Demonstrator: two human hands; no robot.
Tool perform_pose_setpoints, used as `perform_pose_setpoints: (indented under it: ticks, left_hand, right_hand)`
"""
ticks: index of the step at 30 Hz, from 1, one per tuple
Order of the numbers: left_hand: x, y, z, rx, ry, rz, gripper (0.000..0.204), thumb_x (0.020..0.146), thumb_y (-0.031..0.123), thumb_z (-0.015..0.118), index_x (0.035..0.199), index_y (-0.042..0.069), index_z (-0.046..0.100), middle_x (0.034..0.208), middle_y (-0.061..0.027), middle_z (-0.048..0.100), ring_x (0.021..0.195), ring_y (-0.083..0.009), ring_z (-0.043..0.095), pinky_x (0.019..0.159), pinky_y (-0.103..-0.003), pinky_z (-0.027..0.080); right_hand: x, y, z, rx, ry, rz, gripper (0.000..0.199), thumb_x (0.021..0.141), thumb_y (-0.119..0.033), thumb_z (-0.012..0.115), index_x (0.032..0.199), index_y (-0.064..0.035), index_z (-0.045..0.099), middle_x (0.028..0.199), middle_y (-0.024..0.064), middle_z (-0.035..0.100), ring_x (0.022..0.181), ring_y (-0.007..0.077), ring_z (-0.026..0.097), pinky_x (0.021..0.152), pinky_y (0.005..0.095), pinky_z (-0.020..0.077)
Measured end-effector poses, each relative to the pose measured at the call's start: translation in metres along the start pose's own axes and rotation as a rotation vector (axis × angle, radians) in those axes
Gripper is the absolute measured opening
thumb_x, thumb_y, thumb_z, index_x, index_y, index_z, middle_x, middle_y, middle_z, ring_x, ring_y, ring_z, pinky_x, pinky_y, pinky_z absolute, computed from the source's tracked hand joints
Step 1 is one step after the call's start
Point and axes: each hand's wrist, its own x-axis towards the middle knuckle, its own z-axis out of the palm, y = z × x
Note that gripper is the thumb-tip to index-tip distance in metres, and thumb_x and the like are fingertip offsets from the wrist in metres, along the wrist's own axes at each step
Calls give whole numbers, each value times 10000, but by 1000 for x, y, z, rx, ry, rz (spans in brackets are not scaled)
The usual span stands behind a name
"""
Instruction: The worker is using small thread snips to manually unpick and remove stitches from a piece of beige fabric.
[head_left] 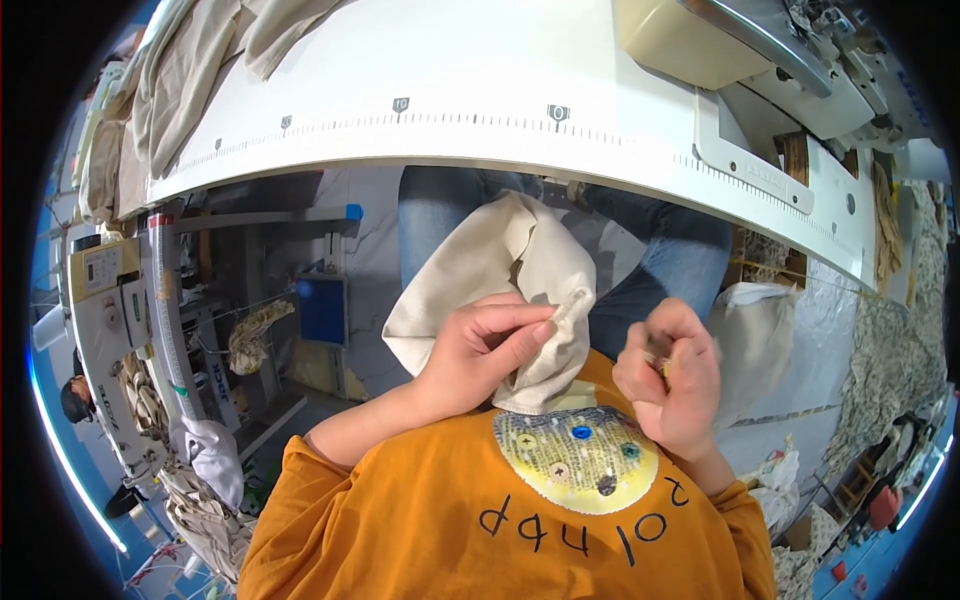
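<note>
The left hand (pixel 485 350) is pinching a cream cloth (pixel 500 275) under the white desk (pixel 480 90); the right hand (pixel 672 375), blurry, is curling its fingers tight.

White tabletop (pixel 480 60) curving across the upper part of the view, its near edge printed with a ruler scale and small number marks. On the far left end, a heap of beige fabric (pixel 190 70), folded and draped over the edge. On the right, a cream sewing machine (pixel 740 40) with a grey metal arm, set just beside a white guide plate (pixel 750 160) lying flat on the surface. Beyond the right end, a patterned fabric piece (pixel 885 230) hanging at the edge.
</note>
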Motion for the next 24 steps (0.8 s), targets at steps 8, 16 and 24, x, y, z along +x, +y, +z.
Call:
perform_pose_setpoints:
  ticks: [8, 16, 24]
  left_hand:
    - [3, 4, 1, 45, 27, 58, 189, 850, 72, 593, 1017, -7, 634, 714, -13, 539, 663, -76, 465, 585, -212, 370]
    - [4, 4, 2, 45, 25, 65, 189, 842, 62, 599, 1012, -12, 634, 694, -12, 520, 651, -77, 452, 572, -216, 362]
    - [3, -1, 2, 90, 26, 99, 196, 835, 56, 608, 1017, -12, 633, 681, -3, 497, 626, -69, 433, 547, -210, 351]
  right_hand:
    - [-2, 4, 9, -473, 218, 155, 128, 883, -120, 569, 924, -7, 523, 733, -36, 539, 625, -16, 436, 537, 140, 320]
    - [1, 5, 3, -423, 226, 261, 165, 892, -166, 567, 910, -8, 524, 723, -37, 537, 628, -6, 433, 542, 144, 318]
    - [0, 4, 6, -396, 272, 284, 164, 894, -159, 564, 914, -2, 521, 725, -31, 536, 630, 2, 439, 552, 153, 336]
